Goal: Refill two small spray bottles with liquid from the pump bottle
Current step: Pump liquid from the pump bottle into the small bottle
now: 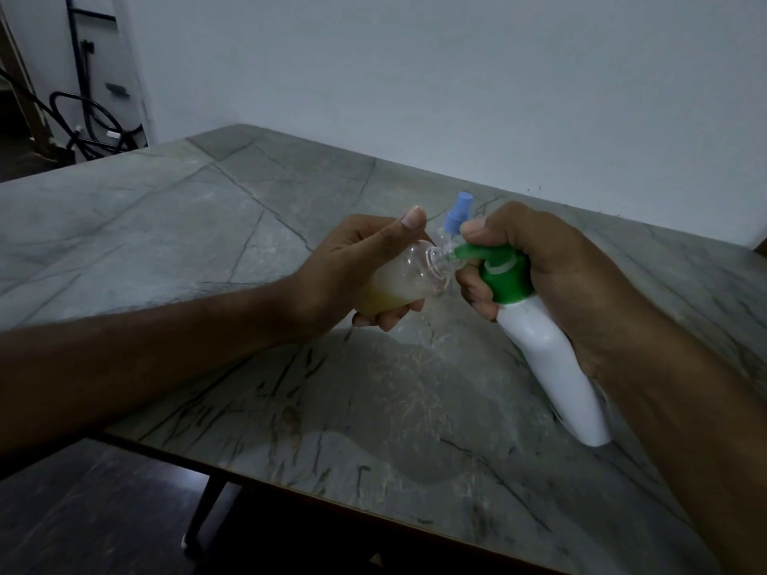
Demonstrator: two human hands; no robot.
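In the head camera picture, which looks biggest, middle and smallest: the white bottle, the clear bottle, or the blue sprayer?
1. White bottle, biggest, though nearer the camera.
2. Clear bottle.
3. Blue sprayer, smallest.

Grey-green marble-look table (pixel 174 226) filling most of view, dark veins and crack-like lines running across top, thin brown edge trim showing along near side. Far right corner sitting close to white wall. One dark leg (pixel 205 502) showing under near edge, over dark floor (pixel 83 512). Second small spray bottle (pixel 454 219) with blue sprayer top appearing to be standing on tabletop; base hidden, so contact not confirmable. Left forearm (pixel 124 359) crossing near-left edge, looking to be resting on it.
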